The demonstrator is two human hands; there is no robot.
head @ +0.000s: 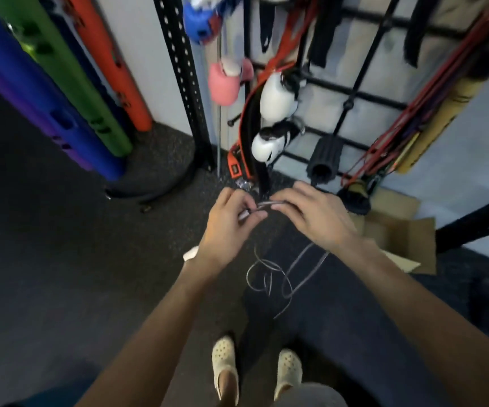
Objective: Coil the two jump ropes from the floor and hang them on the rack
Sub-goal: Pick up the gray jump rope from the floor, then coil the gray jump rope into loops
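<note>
A thin jump rope [268, 204] is pinched by the left hand [225, 223] and the right hand [315, 215], with loops dangling. It is judged light and limp, and best gripped at the gathered strands.

Open dark floor [61, 274] is stretching away on the left, with plenty of room there. Straight ahead it's getting crowded: white boxing gloves [277, 95] and an orange-edged belt [247, 113] are hanging off the rack [378, 98], just beyond the left hand [225, 221] and right hand [316, 212]. A black roller [322, 160] is jutting out low on the right, red bands [407, 113] are draping beside it, and a cardboard box [396, 230] is sitting nearer. Jump rope [269, 277] loops are dangling in the near gap.
</note>
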